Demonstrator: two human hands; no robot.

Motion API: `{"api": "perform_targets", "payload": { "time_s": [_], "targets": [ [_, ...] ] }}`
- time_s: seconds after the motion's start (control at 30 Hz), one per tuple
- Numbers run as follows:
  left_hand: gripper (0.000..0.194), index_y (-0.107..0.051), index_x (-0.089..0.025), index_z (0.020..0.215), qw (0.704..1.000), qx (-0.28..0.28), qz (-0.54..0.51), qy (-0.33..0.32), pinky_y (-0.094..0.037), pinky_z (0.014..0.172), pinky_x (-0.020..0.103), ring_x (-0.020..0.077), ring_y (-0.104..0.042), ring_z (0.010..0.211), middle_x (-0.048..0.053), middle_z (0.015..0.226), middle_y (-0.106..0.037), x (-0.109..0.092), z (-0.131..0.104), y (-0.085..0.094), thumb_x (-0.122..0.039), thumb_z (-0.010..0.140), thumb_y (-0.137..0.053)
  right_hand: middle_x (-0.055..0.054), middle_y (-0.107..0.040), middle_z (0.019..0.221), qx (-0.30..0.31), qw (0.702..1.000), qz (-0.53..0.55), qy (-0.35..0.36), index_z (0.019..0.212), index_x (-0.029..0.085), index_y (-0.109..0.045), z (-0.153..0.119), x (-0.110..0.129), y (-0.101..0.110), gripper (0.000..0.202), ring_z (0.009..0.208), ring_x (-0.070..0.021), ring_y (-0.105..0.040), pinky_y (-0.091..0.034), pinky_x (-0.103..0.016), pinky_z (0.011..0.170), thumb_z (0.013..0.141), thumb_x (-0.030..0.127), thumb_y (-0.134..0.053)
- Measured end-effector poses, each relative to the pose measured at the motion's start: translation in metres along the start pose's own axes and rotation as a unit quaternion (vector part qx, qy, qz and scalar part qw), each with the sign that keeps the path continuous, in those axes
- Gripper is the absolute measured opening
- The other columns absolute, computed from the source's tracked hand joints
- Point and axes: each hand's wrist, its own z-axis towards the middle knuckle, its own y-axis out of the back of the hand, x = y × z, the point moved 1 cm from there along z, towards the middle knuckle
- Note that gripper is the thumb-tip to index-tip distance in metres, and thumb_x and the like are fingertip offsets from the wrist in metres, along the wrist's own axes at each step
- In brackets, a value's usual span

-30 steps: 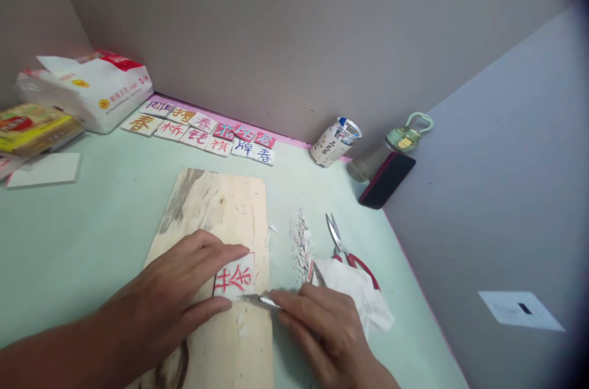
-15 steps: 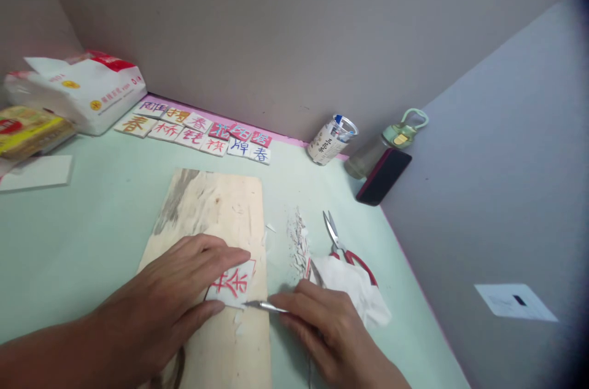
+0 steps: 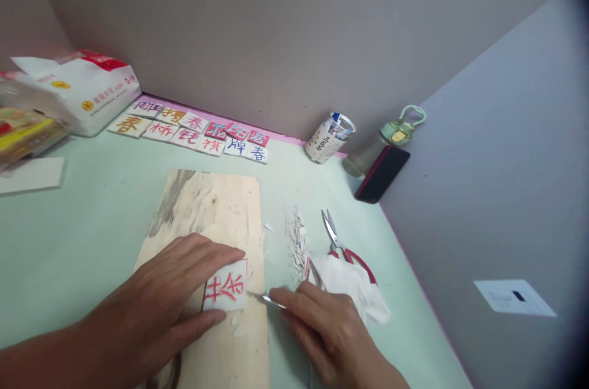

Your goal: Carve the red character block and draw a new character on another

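A small white tile with a red character lies on the wooden board. My left hand grips it between the thumb at its lower edge and the fingers at its upper edge. Between the closed fingers of my right hand is a craft knife, its thin blade pointing left, close to the tile's right edge. Whether the blade touches the tile I cannot tell. Pale shavings lie just below the tile on the board.
Scissors with red handles and a crumpled white tissue lie right of the board, beside a pile of scraps. Behind stand lettered tiles, a can, a bottle, a phone and a tissue pack.
The tile has turned slightly and now sits straighter in my left hand. The knife's tip has moved up from the tile's lower right corner to beside its right edge.
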Motion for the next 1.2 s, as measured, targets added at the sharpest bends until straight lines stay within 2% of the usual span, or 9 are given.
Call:
{"api": "perform_targets", "payload": {
  "time_s": [0.13,0.4,0.53,0.73,0.9,1.07,1.2],
  "targets": [
    [0.055,-0.047,-0.036,0.146,1.0,-0.01,0.013,-0.003,-0.042,0.111,0.041,0.0272,-0.054,0.129,-0.001,0.14,-0.062,0.0,-0.001,-0.003,-0.036,0.094,-0.066,0.0,-0.065,0.082,0.038,0.999,-0.014,-0.003,0.139,0.028,-0.055,-0.006,0.002,-0.006,0.033,0.067,-0.0156,-0.063,-0.043,-0.028,0.059,0.111,0.022,-0.04],
    [0.057,-0.052,-0.035,0.14,1.0,-0.016,0.022,-0.002,-0.046,0.104,0.038,0.0267,-0.058,0.122,0.0,0.133,-0.064,-0.001,0.0,-0.004,-0.034,0.087,-0.073,0.0,-0.06,0.069,-0.066,0.993,-0.086,0.043,0.13,0.016,-0.062,-0.004,0.01,-0.013,0.033,0.054,-0.0144,-0.058,-0.04,-0.026,0.047,0.112,0.021,-0.035],
    [0.061,-0.05,-0.035,0.143,0.999,-0.028,0.037,-0.005,-0.047,0.105,0.039,0.0281,-0.059,0.122,0.0,0.135,-0.064,-0.001,-0.001,-0.006,-0.038,0.086,-0.074,0.0,-0.057,0.064,-0.105,0.987,-0.105,0.066,0.125,0.012,-0.065,-0.005,0.011,-0.017,0.034,0.049,-0.0138,-0.054,-0.037,-0.026,0.043,0.112,0.019,-0.035],
    [0.066,-0.045,-0.036,0.148,0.998,-0.024,0.056,-0.015,-0.044,0.109,0.039,0.0273,-0.058,0.127,-0.001,0.14,-0.062,0.005,-0.005,-0.008,-0.043,0.089,-0.073,0.0,-0.06,0.065,-0.088,0.989,-0.11,0.048,0.124,0.013,-0.067,-0.003,0.016,-0.012,0.037,0.051,-0.014,-0.058,-0.043,-0.026,0.046,0.113,0.022,-0.032],
    [0.065,-0.043,-0.036,0.15,0.997,-0.018,0.07,-0.026,-0.043,0.109,0.037,0.026,-0.057,0.126,-0.001,0.14,-0.062,0.006,-0.007,-0.007,-0.045,0.092,-0.072,0.0,-0.06,0.064,-0.1,0.987,-0.113,0.052,0.121,0.013,-0.068,-0.002,0.018,-0.015,0.038,0.049,-0.0135,-0.057,-0.041,-0.026,0.044,0.113,0.023,-0.032],
    [0.065,-0.039,-0.036,0.152,0.998,-0.023,0.06,-0.004,-0.042,0.111,0.04,0.0271,-0.057,0.126,0.0,0.139,-0.062,0.007,-0.01,-0.011,-0.046,0.094,-0.068,0.001,-0.057,0.06,-0.152,0.98,-0.117,0.058,0.117,0.01,-0.068,0.001,0.019,-0.024,0.037,0.044,-0.0127,-0.055,-0.038,-0.025,0.04,0.113,0.023,-0.033],
    [0.065,-0.041,-0.036,0.151,0.998,-0.05,0.046,-0.007,-0.046,0.106,0.038,0.0274,-0.059,0.122,0.0,0.135,-0.064,0.004,-0.009,-0.012,-0.045,0.092,-0.068,0.001,-0.056,0.059,-0.166,0.978,-0.117,0.048,0.114,0.01,-0.069,0.003,0.023,-0.027,0.038,0.042,-0.0123,-0.053,-0.036,-0.025,0.038,0.113,0.024,-0.034]
  ]
}}
